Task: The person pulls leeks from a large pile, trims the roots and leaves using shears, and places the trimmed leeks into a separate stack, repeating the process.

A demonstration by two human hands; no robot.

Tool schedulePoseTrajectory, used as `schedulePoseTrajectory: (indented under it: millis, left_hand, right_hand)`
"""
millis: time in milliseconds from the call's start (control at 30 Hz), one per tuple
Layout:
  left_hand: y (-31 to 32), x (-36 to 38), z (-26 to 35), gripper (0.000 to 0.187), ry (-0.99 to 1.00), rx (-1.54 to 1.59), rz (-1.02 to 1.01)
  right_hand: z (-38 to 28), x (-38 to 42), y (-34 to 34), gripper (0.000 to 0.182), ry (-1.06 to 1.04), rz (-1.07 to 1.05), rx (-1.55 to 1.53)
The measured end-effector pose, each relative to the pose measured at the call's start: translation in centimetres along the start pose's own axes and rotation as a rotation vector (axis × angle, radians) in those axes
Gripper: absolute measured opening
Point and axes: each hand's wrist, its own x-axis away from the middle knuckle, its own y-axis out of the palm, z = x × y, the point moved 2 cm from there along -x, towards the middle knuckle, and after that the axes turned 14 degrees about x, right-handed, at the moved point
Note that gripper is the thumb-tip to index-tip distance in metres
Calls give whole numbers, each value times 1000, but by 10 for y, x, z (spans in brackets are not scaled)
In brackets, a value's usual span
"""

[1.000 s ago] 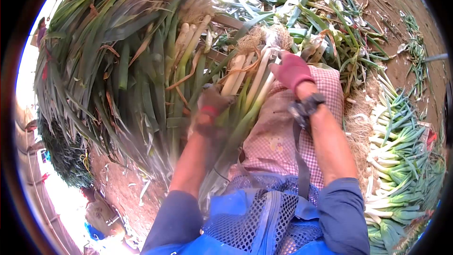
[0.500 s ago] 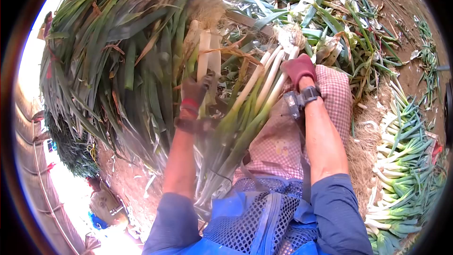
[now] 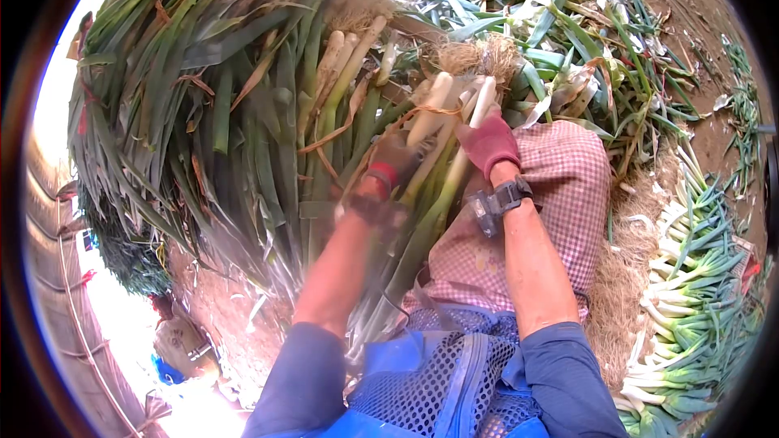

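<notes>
My left hand (image 3: 399, 161), in a dark glove with a red cuff, is closed around a thick white-stemmed green onion (image 3: 430, 109); its fingers are blurred. Beside it, my right hand (image 3: 491, 144), in a dark red glove, grips the white stems of the green onions (image 3: 484, 104) lying over my lap. Their hairy roots point away from me and their green leaves run back between my arms. A dry brown leaf (image 3: 406, 118) crosses the stems near my left hand.
A large heap of untrimmed green onions (image 3: 243, 105) fills the left. Stripped leaves (image 3: 560, 40) lie piled ahead. To the right are loose root hairs (image 3: 629, 268) and a row of cleaned green onions (image 3: 673, 300). Another person (image 3: 185, 345) is at the lower left. A checked cloth (image 3: 560, 178) covers my leg.
My left hand has moved right from the heap, bringing a green onion against the others. My right hand has shifted slightly left and down, still gripping stems.
</notes>
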Motion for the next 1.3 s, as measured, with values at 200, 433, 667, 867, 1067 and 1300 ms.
schedulePoseTrajectory:
  millis: [200, 433, 667, 867, 1067, 1300]
  left_hand:
    - [12, -2, 7, 67, -176, -258, -156]
    - [-15, 27, 10, 53, -194, 454, -344]
    - [-36, 56, 28, 40, -130, 495, -237]
    - [-102, 58, 28, 42, -79, 364, 126]
    - [-86, 60, 24, 38, 14, 435, 98]
    - [-45, 76, 40, 51, 227, 656, -164]
  right_hand:
    - [16, -28, 33, 52, 54, -312, -677]
    - [25, 6, 12, 31, -473, -353, -928]
    - [8, 51, -2, 29, -353, -588, -1596]
    - [10, 61, -14, 28, -168, -517, -1289]
    - [-28, 93, -35, 35, -311, -754, -1533]
    - [-49, 90, -5, 36, -307, -726, -1381]
